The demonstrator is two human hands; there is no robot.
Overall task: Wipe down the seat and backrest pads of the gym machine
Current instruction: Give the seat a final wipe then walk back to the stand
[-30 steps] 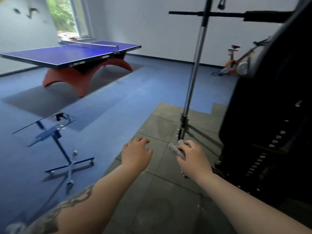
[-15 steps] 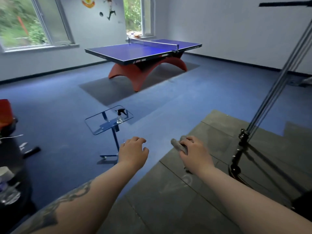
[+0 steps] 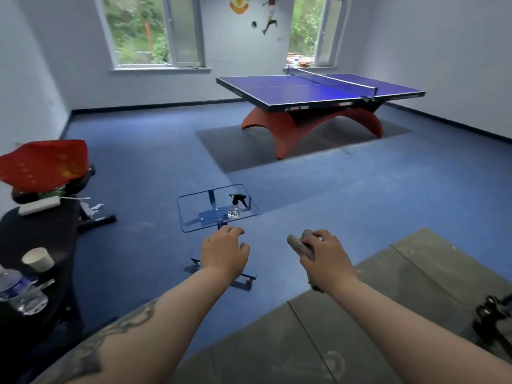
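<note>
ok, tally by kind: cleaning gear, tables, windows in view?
Cloths: 1, grey cloth in the right hand
Spray bottles: 1, spray bottle on the glass side table
Tables: 2, that and the ping-pong table
Windows: 2
Total: 6

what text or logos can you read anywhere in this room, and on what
None can be read.
Ping-pong table edge: red and white marks, too blurred.
Wall crest between the windows: cut off, no legible words.
Water bottle label: blurred.
Spray bottle: no label visible.
</note>
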